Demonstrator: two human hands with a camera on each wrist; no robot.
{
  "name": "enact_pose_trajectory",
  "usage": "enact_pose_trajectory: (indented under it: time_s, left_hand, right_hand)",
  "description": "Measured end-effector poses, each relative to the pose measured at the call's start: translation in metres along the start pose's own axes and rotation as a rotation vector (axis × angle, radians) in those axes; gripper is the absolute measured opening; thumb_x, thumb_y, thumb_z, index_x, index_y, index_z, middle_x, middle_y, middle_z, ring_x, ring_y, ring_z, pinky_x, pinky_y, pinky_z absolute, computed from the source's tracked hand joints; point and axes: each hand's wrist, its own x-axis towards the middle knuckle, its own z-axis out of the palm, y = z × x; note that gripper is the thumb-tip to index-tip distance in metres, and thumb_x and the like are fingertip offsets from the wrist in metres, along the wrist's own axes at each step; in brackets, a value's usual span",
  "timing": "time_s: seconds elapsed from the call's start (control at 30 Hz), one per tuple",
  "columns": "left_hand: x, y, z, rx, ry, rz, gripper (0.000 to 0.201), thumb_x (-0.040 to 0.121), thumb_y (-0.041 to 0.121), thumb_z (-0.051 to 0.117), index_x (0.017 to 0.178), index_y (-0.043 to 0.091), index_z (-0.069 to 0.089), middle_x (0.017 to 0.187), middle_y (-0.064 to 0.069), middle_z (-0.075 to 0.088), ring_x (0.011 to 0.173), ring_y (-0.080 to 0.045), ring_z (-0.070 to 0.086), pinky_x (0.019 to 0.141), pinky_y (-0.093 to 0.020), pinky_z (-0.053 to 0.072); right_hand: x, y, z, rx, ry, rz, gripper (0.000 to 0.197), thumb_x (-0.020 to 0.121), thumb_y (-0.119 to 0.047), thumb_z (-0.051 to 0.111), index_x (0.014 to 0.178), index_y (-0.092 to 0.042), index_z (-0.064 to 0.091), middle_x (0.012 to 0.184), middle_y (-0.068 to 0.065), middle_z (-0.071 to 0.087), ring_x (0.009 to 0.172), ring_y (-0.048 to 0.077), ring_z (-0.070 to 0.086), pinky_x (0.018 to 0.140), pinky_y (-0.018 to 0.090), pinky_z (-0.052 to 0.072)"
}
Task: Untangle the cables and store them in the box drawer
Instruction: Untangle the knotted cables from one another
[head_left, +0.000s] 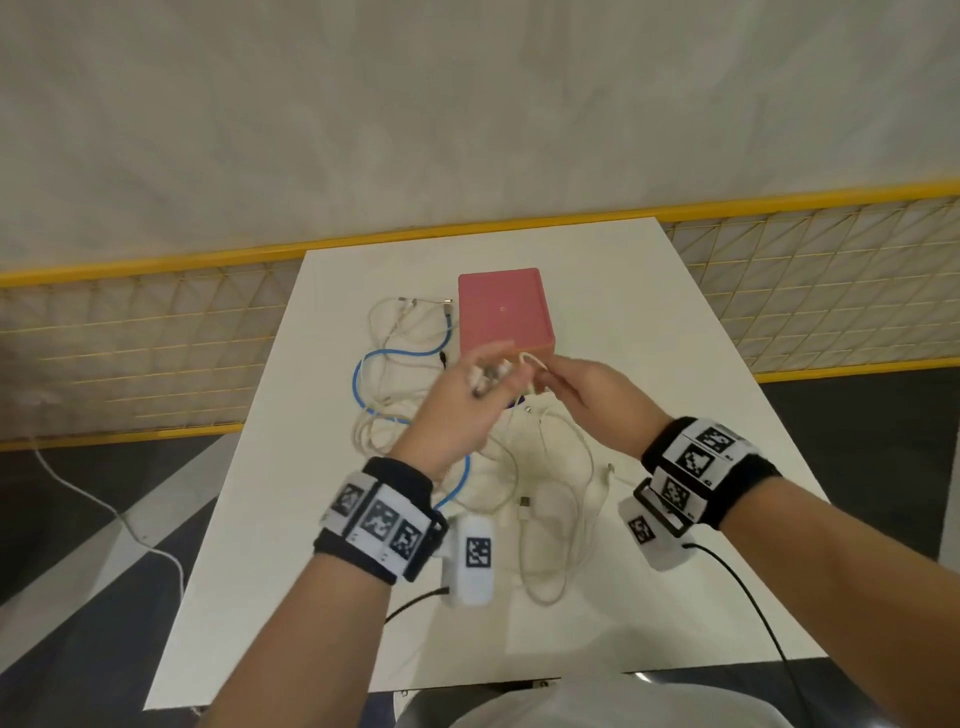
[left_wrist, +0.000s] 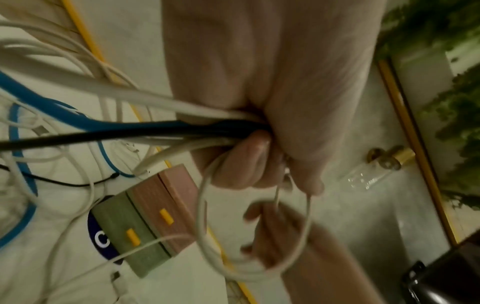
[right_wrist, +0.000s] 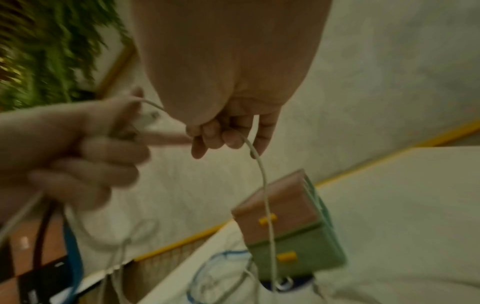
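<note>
A pink-topped drawer box stands at the table's middle back; its pink upper drawer and green lower drawer have yellow handles and look closed. My left hand is raised in front of the box and grips a bundle of white, blue and black cables. My right hand pinches a thin white cable that loops over to the left hand. A tangle of white cables and a blue cable lies on the table below both hands.
The white table is small, with a yellow mesh fence behind and beside it. A blue round label lies under the box front. A white cord runs on the dark floor at left.
</note>
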Motion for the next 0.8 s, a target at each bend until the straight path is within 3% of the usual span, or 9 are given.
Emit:
enact_pose_trajectory:
  time_s: [0.1,0.23,0.33,0.4,0.5,0.6,0.67,0.73,0.8]
  left_hand:
    - [0.0,0.0,0.01,0.129,-0.078,0.013,0.025,0.092,0.035,0.064,0.11,0.019,0.065,0.046,0.022,0.05,0.041,0.006,0.045,0.051,-0.02,0.037]
    - [0.006,-0.001,-0.008,0.167,-0.034,0.032,0.017,0.091,0.03,0.065,0.082,0.016,0.067,0.049,0.017,0.05,0.046,0.003,0.044,0.055,-0.022,0.037]
    - [0.01,-0.007,-0.025,0.313,0.044,0.005,0.021,0.091,0.027,0.063,0.071,0.021,0.059,0.055,0.012,0.051,0.052,-0.004,0.047,0.048,-0.013,0.032]
    - [0.013,-0.014,-0.036,0.37,0.211,-0.028,0.017,0.092,0.024,0.062,0.075,0.02,0.057,0.064,0.007,0.053,0.062,-0.014,0.052,0.049,-0.013,0.035]
    - [0.01,-0.016,-0.038,0.188,0.429,0.076,0.022,0.089,0.026,0.068,0.11,0.022,0.063,0.086,0.012,0.061,0.068,0.001,0.056,0.06,-0.006,0.042]
    - [0.007,-0.008,-0.017,0.142,0.215,0.099,0.036,0.089,0.036,0.067,0.123,0.027,0.06,0.095,0.013,0.062,0.081,0.003,0.059,0.073,-0.006,0.044]
    - [0.008,-0.009,-0.003,0.231,0.078,0.07,0.024,0.09,0.039,0.065,0.105,0.021,0.067,0.082,0.011,0.064,0.079,-0.008,0.062,0.065,-0.009,0.042]
    - [0.009,-0.012,-0.002,0.237,0.083,0.052,0.019,0.091,0.039,0.063,0.081,0.022,0.063,0.061,0.013,0.055,0.059,-0.006,0.054,0.052,-0.014,0.038]
    - [0.013,-0.014,-0.016,0.264,0.186,0.033,0.018,0.092,0.039,0.062,0.085,0.023,0.059,0.057,0.011,0.05,0.05,-0.002,0.047,0.047,-0.013,0.035]
  right_hand:
    - [0.012,-0.015,-0.009,-0.016,0.029,-0.092,0.028,0.1,-0.026,0.038,0.096,-0.008,0.059,0.075,0.006,0.065,0.066,0.023,0.059,0.067,0.042,0.049]
    - [0.014,-0.013,-0.017,-0.097,0.034,-0.138,0.04,0.099,-0.037,0.032,0.094,-0.008,0.06,0.07,0.006,0.061,0.062,0.024,0.053,0.061,0.033,0.04]
    - [0.013,0.0,-0.028,-0.07,0.031,-0.122,0.029,0.098,-0.032,0.043,0.092,-0.012,0.064,0.072,0.002,0.063,0.064,0.019,0.053,0.069,0.028,0.035]
    - [0.014,0.007,-0.036,-0.041,0.075,-0.122,0.025,0.095,-0.032,0.05,0.086,-0.015,0.067,0.07,0.002,0.063,0.061,0.016,0.051,0.066,0.03,0.039]
    - [0.014,0.005,-0.038,-0.088,0.065,-0.153,0.04,0.091,-0.046,0.046,0.086,-0.015,0.07,0.072,0.001,0.067,0.061,0.012,0.051,0.066,0.034,0.047]
    - [0.019,-0.008,-0.021,-0.181,-0.001,-0.212,0.037,0.092,-0.045,0.042,0.102,-0.025,0.07,0.082,-0.016,0.066,0.067,0.0,0.043,0.075,0.03,0.043]
    - [0.022,-0.017,-0.013,-0.228,0.036,-0.268,0.023,0.093,-0.031,0.05,0.107,-0.028,0.068,0.08,-0.021,0.058,0.073,0.0,0.042,0.073,0.027,0.034]
    - [0.023,-0.021,-0.014,-0.251,0.053,-0.254,0.017,0.094,-0.028,0.053,0.101,-0.026,0.068,0.075,-0.023,0.052,0.076,0.006,0.046,0.071,0.026,0.031]
    - [0.021,-0.014,-0.018,-0.22,0.006,-0.187,0.02,0.096,-0.031,0.049,0.098,-0.021,0.066,0.073,-0.02,0.051,0.074,0.009,0.049,0.068,0.026,0.034]
